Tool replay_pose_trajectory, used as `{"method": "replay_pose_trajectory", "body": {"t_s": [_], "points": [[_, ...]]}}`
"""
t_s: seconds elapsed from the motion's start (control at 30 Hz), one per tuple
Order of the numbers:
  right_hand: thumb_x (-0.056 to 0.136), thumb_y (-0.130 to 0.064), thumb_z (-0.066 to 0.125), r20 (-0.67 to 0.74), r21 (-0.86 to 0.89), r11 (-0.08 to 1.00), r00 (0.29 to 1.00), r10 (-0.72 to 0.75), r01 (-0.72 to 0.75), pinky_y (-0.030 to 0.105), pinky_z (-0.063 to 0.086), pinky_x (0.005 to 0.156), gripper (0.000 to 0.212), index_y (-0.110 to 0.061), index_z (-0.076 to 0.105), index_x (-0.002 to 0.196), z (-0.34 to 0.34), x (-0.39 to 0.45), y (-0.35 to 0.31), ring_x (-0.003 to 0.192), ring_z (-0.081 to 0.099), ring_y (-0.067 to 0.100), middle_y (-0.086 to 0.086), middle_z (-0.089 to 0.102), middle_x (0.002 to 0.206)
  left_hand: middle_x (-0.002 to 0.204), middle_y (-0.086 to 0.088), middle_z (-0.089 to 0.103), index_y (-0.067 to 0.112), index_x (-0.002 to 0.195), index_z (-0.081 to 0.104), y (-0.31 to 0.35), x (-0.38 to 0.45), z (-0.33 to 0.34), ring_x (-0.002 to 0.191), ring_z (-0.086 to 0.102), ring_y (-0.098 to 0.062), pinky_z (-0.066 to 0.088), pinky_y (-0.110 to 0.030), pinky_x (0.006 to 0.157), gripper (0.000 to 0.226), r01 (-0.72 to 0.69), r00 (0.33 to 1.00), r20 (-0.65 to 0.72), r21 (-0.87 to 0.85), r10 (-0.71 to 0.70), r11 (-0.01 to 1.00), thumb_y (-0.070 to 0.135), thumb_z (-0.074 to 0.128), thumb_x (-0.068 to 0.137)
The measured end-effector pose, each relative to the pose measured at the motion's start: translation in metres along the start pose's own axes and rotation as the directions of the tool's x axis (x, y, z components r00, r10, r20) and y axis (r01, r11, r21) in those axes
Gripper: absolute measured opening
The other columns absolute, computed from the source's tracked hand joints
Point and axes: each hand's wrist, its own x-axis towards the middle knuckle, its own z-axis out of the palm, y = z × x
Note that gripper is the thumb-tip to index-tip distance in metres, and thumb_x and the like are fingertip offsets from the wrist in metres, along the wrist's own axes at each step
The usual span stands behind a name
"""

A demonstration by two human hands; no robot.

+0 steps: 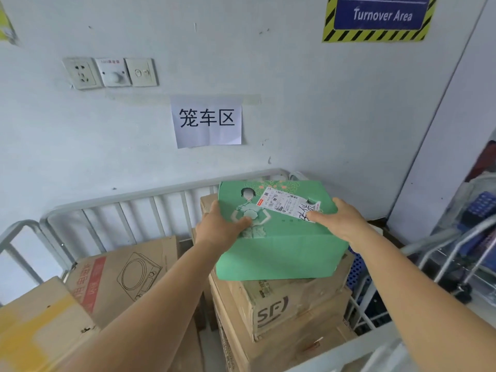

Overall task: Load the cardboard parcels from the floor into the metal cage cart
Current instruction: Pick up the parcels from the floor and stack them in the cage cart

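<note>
A green printed parcel (279, 251) with a white shipping label lies on top of a stack of brown boxes inside the metal cage cart (128, 202). My left hand (220, 226) grips its left edge, thumb across the top face. My right hand (341, 218) grips its right edge, thumb lying on the label. Directly under the green parcel sits a brown parcel marked SF (276, 310). A flat brown box with an appliance drawing (126, 275) leans in the cart's left half, beside a box with yellow tape (40, 320).
The cart stands against a pale wall with a paper sign (206, 122), wall sockets (110, 72) and a Turnover Area placard (381, 17). A trolley frame (453, 256) and blue crates (480, 208) crowd the right side.
</note>
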Motion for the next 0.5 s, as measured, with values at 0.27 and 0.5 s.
{"method": "replay_pose_trajectory", "body": {"t_s": [0.27, 0.5], "points": [[0.065, -0.074, 0.058, 0.031, -0.212, 0.977, 0.999, 0.022, -0.015, 0.045, 0.049, 0.095, 0.099, -0.019, 0.036, 0.144, 0.006, 0.019, 0.000, 0.118, 0.055, 0.029, 0.005, 0.050, 0.142, 0.116, -0.004, 0.062, 0.022, 0.132, 0.044, 0.000, 0.008, -0.003, 0.096, 0.062, -0.024, 0.054, -0.036, 0.082, 0.064, 0.007, 0.999, 0.051, 0.032, -0.008, 0.999, 0.051, 0.070, 0.081], [0.094, -0.053, 0.046, -0.017, -0.507, 0.845, 0.978, -0.206, 0.169, 0.041, 0.022, 0.116, 0.078, -0.012, 0.018, 0.154, 0.036, -0.038, -0.048, 0.147, 0.020, 0.022, 0.004, 0.017, 0.161, 0.150, -0.008, 0.040, 0.019, 0.154, 0.018, -0.018, -0.008, -0.031, 0.124, 0.052, -0.027, 0.045, -0.034, 0.094, 0.086, -0.072, 0.997, 0.046, 0.122, 0.067, 0.990, 0.053, 0.061, 0.087]]}}
